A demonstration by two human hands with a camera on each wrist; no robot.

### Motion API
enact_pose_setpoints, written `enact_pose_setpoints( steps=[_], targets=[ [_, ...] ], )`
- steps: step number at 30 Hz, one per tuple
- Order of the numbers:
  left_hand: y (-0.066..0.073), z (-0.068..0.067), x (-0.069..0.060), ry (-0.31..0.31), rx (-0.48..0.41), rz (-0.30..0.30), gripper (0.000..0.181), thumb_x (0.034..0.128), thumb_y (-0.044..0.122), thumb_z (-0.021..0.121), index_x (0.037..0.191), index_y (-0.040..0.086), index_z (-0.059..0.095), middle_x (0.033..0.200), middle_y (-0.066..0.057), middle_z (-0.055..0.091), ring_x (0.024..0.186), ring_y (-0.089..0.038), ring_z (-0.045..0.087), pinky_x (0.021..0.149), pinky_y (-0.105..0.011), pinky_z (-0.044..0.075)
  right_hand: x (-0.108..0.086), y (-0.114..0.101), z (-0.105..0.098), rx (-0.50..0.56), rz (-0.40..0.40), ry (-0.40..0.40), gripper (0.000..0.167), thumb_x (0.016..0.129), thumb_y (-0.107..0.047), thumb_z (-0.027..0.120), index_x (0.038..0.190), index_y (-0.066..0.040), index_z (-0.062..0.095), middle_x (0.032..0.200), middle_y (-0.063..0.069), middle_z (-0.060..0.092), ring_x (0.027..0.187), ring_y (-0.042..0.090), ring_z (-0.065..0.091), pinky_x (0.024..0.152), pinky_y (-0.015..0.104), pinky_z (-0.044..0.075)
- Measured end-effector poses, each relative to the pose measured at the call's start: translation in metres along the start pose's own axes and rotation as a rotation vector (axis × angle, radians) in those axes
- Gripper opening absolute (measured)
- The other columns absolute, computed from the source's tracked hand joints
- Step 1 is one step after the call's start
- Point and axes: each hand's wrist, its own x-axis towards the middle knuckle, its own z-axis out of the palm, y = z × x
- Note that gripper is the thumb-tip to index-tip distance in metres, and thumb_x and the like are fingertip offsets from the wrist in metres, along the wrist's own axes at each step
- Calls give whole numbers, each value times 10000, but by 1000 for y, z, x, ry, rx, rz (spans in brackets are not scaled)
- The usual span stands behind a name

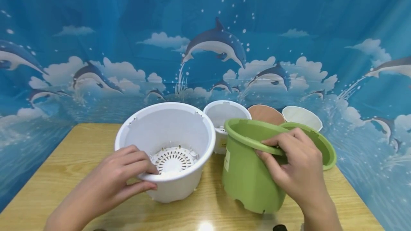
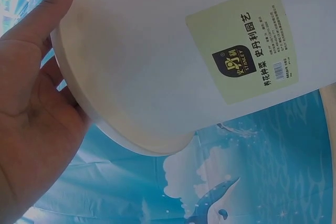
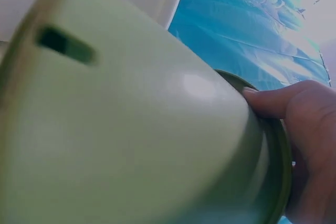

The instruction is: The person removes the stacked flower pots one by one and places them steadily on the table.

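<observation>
On the left of the table stands a large white plastic flowerpot [image 1: 173,190] with a slotted bottom. My left hand [image 1: 118,174] pinches its near rim, thumb outside and fingers over the edge. A pale green label [image 2: 247,45] shows on its side in the left wrist view. To the right, my right hand [image 1: 297,163] grips the rim of a green flowerpot [image 1: 250,177], which leans to one side. The thumb [image 3: 268,100] lies against the wall just under that rim. A second green flowerpot [image 1: 328,152] sits behind this hand, partly hidden.
Behind the green pots stand a smaller white pot [image 1: 221,143], a brown pot [image 1: 265,114] and a cream pot [image 1: 302,117]. A blue dolphin-print curtain [image 1: 144,10] hangs behind the wooden table [image 1: 86,142]. A small black object [image 1: 280,227] shows at the near edge.
</observation>
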Motion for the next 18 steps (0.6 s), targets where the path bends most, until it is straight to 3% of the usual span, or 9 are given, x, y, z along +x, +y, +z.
enact_pose_setpoints(
  steps=[4, 8, 10, 13, 18],
  targets=[
    [0, -1, 0, -6, -5, -6, 212, 835, 386, 780, 1006, 389, 654, 997, 302, 572, 904, 47, 509, 711, -173, 489, -3, -1, -4, -32, 29, -91, 276, 864, -446, 712, 865, -170, 716, 772, -56, 711, 748, 116, 500, 689, 269, 377],
    [0, 0, -1, -13, -3, -13, 212, 833, 390, 781, 1004, 390, 656, 998, 312, 565, 909, 56, 506, 716, -164, 486, -4, -5, -6, -54, 21, -164, 213, 752, -349, 841, 859, -226, 704, 770, -129, 659, 743, 68, 480, 641, 207, 374],
    [-1, 0, -1, -16, 5, -14, 204, 835, 402, 775, 1001, 391, 657, 999, 319, 561, 911, 65, 503, 723, -154, 481, -4, -7, -7, -53, 26, -219, 267, 685, -274, 896, 849, -259, 686, 767, -170, 609, 735, 39, 463, 609, 178, 370],
    [-1, 0, 0, -16, 6, -12, 195, 837, 410, 770, 997, 386, 661, 997, 318, 563, 909, 65, 503, 721, -149, 477, -4, -11, -10, -62, 47, -341, 371, 629, -270, 938, 837, -319, 636, 770, -229, 540, 720, -16, 457, 579, 173, 389],
    [-1, 0, 0, -20, 2, -13, 191, 840, 413, 765, 998, 387, 660, 997, 321, 562, 908, 66, 503, 714, -158, 484, -5, -14, -12, -79, 66, -539, 415, 653, -338, 927, 829, -348, 550, 745, -271, 490, 680, -80, 462, 582, 204, 426]
  ],
)
